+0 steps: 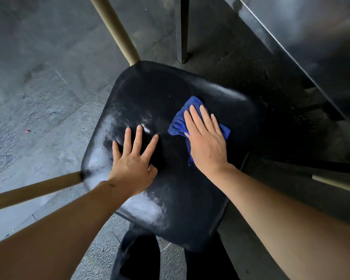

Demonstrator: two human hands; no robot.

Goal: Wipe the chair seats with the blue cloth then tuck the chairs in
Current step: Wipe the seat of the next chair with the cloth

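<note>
Pressing blue cloth [180, 123] flat on chair seat [170, 188]: right hand [207, 142].

- I see a glossy black chair seat [170, 178], with pale whitish smudges and scuffs across its left and near parts.
- The cloth [180, 122] on it is a deep, plain blue.
- The chair legs [113, 29] I can make out are a tan, wood-like colour.
- The floor [38, 87] reads as mottled grey, with one tiny red speck [27, 130].
- The bench [311, 47] at upper right is dark grey with a dull sheen.
- My trousers [137, 257] below are black.
</note>
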